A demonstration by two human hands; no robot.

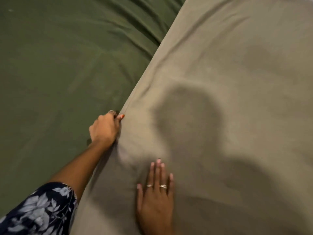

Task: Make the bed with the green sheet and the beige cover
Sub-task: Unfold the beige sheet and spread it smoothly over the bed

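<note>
Green sheet [59, 73] bare leftward | left hand [105, 128] grips beige cover [228, 82] edge

Cover [220, 82] overlaps sheet [59, 65] from right; left hand [104, 128] at cover edge, right hand [156, 197] on cover.

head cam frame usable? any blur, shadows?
Head view: motion blur smears the beige fabric cover near the left hand gripping its edge; right hand, flat, reads sharper; soft dark shadows cross the cover; wrinkled green sheet dim, no glare.
</note>
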